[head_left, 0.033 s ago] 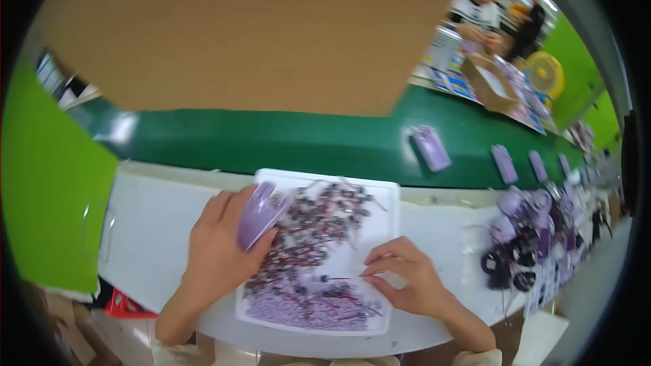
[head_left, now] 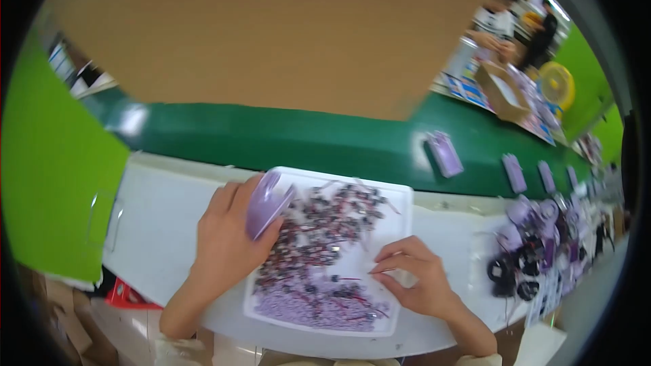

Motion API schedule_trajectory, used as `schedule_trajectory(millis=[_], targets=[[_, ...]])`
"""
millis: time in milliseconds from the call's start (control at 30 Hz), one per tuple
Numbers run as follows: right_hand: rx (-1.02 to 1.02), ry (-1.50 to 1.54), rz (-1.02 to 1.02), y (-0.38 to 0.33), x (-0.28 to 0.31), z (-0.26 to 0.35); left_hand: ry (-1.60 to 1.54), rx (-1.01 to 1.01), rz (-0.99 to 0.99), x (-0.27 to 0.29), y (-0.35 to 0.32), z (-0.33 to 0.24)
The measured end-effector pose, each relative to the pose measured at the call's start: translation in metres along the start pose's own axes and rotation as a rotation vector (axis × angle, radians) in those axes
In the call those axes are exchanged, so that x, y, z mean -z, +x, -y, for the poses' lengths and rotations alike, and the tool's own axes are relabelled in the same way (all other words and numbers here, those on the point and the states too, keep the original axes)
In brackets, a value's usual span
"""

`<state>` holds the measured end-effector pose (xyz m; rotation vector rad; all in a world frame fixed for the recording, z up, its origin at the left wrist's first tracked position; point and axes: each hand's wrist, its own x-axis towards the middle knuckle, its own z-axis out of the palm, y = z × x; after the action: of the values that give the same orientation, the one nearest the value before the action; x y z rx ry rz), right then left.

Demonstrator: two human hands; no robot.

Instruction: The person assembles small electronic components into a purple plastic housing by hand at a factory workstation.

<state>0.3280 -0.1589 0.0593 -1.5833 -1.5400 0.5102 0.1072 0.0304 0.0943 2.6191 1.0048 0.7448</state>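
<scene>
My left hand [head_left: 227, 240] is closed around a lilac plastic casing [head_left: 266, 210] and holds it over the left side of a white tray [head_left: 407, 220]. A heap of small dark parts with red and black wires [head_left: 332, 220] fills much of the tray. Many little lilac pieces [head_left: 298, 308] lie along its near end. My right hand [head_left: 422, 278] is over the tray's right edge, thumb and forefinger pinched on the end of a thin wire. This wire seems to run left to a small dark part [head_left: 335, 278] in the tray.
Beyond the white table [head_left: 163, 210] runs a green conveyor belt [head_left: 285, 135] carrying lilac casings [head_left: 444, 154]. Lilac and black parts [head_left: 519, 244] are piled at right. A brown panel [head_left: 271, 34] stands ahead. Another person [head_left: 497, 24] sits far right, near a cardboard box [head_left: 502, 91] and yellow fan [head_left: 556, 86].
The whole scene has shifted slightly to the right in the picture. Both hands keep their holds, and the lilac casing is turned a little in my left hand.
</scene>
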Motion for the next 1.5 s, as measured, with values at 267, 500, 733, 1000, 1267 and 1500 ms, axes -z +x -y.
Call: schedule_trajectory(millis=[267, 500, 733, 1000, 1267, 1500], targets=[[-0.018, 0.163, 0.208, 0.105, -0.048, 0.027, 0.080, 0.204, -0.137, -0.060, -0.005, 0.100], [-0.003, 0.019, 0.108, 0.187, -0.108, 0.026, -0.051, 0.272, -0.033, -0.050, -0.014, 0.089], [-0.041, -0.089, 0.144, 0.209, -0.142, 0.018, 0.131, 0.302, 0.105, -0.022, -0.026, 0.069], [-0.034, -0.199, 0.252, 0.198, -0.147, 0.023, 0.188, 0.296, 0.201, -0.007, -0.034, 0.075], [-0.009, -0.201, 0.210, 0.195, -0.151, 0.020, 0.010, 0.251, 0.225, -0.010, -0.032, 0.089], [-0.070, -0.159, 0.180, 0.190, -0.155, 0.023, 0.028, 0.219, 0.167, -0.015, -0.035, 0.091]])
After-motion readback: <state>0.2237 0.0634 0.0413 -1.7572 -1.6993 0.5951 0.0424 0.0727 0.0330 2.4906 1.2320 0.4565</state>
